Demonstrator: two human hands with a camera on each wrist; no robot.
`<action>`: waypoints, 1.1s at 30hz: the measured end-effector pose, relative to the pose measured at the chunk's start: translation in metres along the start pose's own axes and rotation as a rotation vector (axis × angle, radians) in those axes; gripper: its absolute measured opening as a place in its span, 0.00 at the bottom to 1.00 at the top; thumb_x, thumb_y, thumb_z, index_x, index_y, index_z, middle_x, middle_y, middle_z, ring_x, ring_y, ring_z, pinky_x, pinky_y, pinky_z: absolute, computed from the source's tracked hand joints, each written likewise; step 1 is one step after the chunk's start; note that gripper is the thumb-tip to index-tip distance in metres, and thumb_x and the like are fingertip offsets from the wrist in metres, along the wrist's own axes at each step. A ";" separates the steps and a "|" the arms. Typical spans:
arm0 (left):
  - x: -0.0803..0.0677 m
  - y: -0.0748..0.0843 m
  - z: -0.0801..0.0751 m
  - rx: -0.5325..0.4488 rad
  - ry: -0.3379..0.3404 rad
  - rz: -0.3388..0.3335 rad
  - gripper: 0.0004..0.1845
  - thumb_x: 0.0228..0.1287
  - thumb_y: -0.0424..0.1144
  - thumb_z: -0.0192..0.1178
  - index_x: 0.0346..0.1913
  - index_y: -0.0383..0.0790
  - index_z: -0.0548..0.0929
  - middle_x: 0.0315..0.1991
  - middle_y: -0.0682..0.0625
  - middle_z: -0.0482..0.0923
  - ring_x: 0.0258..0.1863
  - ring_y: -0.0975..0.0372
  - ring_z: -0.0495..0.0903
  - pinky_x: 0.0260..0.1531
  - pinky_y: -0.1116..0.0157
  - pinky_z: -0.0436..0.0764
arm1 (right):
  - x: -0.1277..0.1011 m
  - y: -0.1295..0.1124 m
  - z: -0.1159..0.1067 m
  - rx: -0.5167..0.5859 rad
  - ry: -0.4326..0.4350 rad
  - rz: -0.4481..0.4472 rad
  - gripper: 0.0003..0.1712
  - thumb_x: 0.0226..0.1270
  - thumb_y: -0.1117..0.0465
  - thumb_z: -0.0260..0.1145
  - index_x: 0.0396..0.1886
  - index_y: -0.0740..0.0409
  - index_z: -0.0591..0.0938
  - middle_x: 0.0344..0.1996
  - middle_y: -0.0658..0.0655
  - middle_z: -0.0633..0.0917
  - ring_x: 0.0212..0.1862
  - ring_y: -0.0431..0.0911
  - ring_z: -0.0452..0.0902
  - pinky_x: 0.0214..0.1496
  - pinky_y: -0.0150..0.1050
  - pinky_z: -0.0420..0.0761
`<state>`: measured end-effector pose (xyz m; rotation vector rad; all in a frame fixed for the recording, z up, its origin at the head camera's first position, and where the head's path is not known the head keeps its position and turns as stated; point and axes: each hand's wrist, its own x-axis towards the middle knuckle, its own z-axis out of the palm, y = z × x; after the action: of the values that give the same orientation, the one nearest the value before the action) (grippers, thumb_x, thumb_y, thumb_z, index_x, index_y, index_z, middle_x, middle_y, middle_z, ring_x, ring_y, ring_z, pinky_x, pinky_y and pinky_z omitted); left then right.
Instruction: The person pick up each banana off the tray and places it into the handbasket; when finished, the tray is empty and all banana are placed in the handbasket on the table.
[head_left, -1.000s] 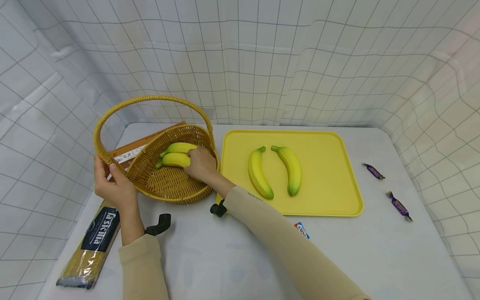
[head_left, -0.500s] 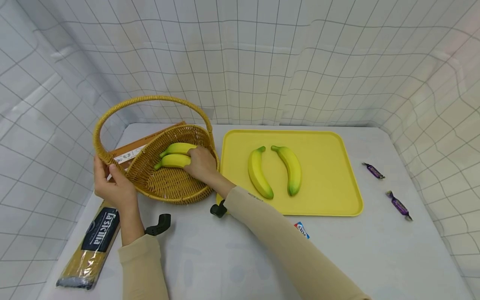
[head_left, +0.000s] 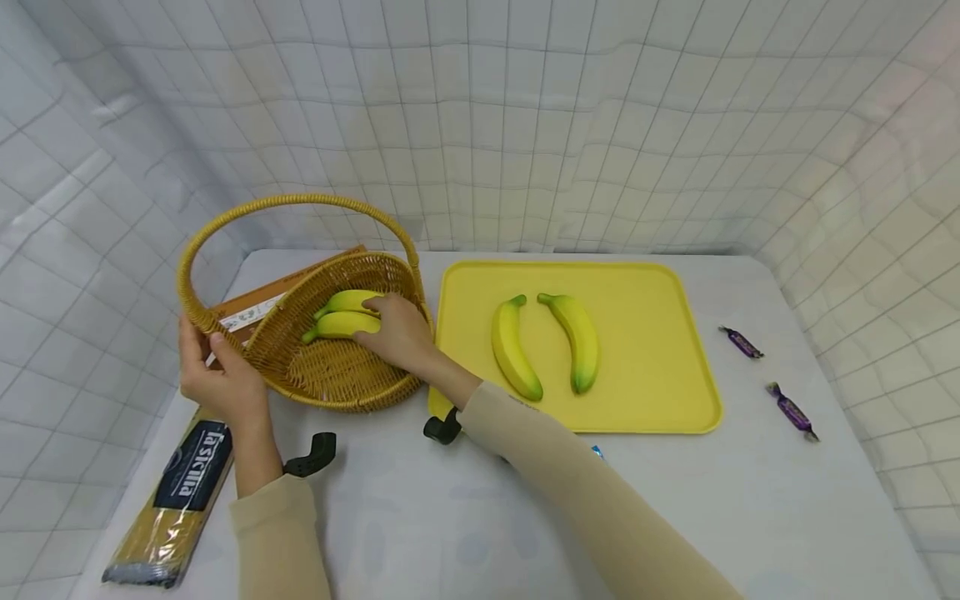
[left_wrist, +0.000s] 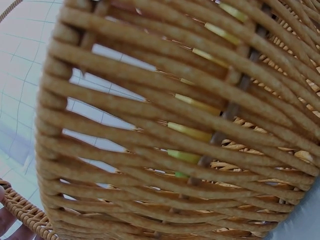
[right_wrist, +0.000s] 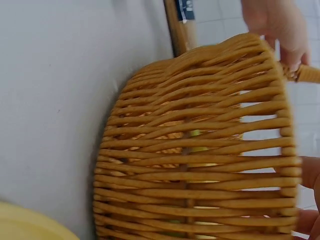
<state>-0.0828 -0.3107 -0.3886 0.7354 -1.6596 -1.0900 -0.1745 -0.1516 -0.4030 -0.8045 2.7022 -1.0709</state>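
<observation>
A wicker basket [head_left: 345, 375] with a tall arched handle stands at the table's left. My left hand [head_left: 225, 379] grips its left rim, where the handle joins. Two bananas lie side by side inside, a rear banana [head_left: 348, 300] and a front banana [head_left: 341, 325]. Over the right rim reaches my right hand [head_left: 401, 333], its thumb and fingers apart around the right end of the front banana. In the right wrist view, the basket wall [right_wrist: 200, 150] hides most of the bananas and part of that hand.
Right of the basket lies a yellow tray [head_left: 652, 350] bearing a left banana [head_left: 513, 350] and a right banana [head_left: 576, 342]. A pasta packet [head_left: 183, 492] and a brown box [head_left: 251, 312] are at left. Two purple-wrapped candies [head_left: 792, 412] lie far right; a small blue wrapper [head_left: 597, 452] peeks past the right sleeve.
My right thumb and fingers have spread and shifted slightly left over the bananas. My left hand keeps its grip on the basket. The head view has shifted a little.
</observation>
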 end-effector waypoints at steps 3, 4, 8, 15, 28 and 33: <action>0.001 -0.002 0.001 -0.002 0.008 0.011 0.21 0.73 0.34 0.49 0.65 0.47 0.76 0.56 0.46 0.82 0.45 0.70 0.76 0.40 0.77 0.72 | -0.008 -0.003 -0.010 0.011 -0.009 -0.035 0.29 0.62 0.49 0.69 0.62 0.55 0.79 0.57 0.53 0.82 0.58 0.45 0.77 0.53 0.34 0.76; 0.001 -0.004 0.000 -0.003 0.010 0.019 0.21 0.73 0.33 0.49 0.65 0.47 0.76 0.56 0.46 0.82 0.45 0.70 0.76 0.40 0.77 0.72 | -0.011 -0.004 -0.013 0.015 -0.014 -0.044 0.30 0.63 0.49 0.69 0.62 0.55 0.79 0.58 0.52 0.82 0.57 0.44 0.78 0.53 0.33 0.76; 0.004 -0.014 0.001 -0.016 0.019 0.047 0.21 0.72 0.33 0.49 0.65 0.46 0.76 0.55 0.45 0.82 0.44 0.72 0.75 0.38 0.78 0.71 | -0.025 -0.006 -0.029 0.092 -0.026 -0.077 0.31 0.63 0.50 0.69 0.64 0.56 0.77 0.59 0.54 0.81 0.56 0.47 0.78 0.53 0.32 0.75; 0.007 -0.024 0.002 -0.023 0.022 0.075 0.21 0.72 0.33 0.49 0.65 0.46 0.76 0.54 0.45 0.82 0.44 0.71 0.76 0.37 0.78 0.71 | -0.053 -0.004 -0.058 0.189 -0.025 -0.099 0.32 0.62 0.51 0.70 0.66 0.53 0.76 0.61 0.52 0.79 0.58 0.46 0.76 0.54 0.33 0.75; 0.005 -0.015 0.001 -0.031 0.026 0.051 0.21 0.71 0.33 0.50 0.65 0.45 0.77 0.55 0.45 0.82 0.45 0.70 0.76 0.39 0.78 0.72 | -0.093 0.030 -0.098 0.272 0.059 -0.121 0.32 0.61 0.55 0.72 0.65 0.54 0.76 0.59 0.54 0.80 0.57 0.47 0.75 0.58 0.42 0.76; 0.009 -0.026 0.001 -0.042 0.008 0.063 0.21 0.72 0.35 0.51 0.64 0.49 0.77 0.54 0.48 0.83 0.45 0.69 0.77 0.38 0.79 0.72 | -0.108 0.054 -0.112 0.280 0.135 -0.084 0.32 0.60 0.55 0.72 0.65 0.54 0.76 0.59 0.54 0.80 0.58 0.48 0.76 0.59 0.47 0.76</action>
<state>-0.0877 -0.3285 -0.4085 0.6556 -1.6371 -1.0732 -0.1397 0.0048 -0.3645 -0.8286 2.5569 -1.5313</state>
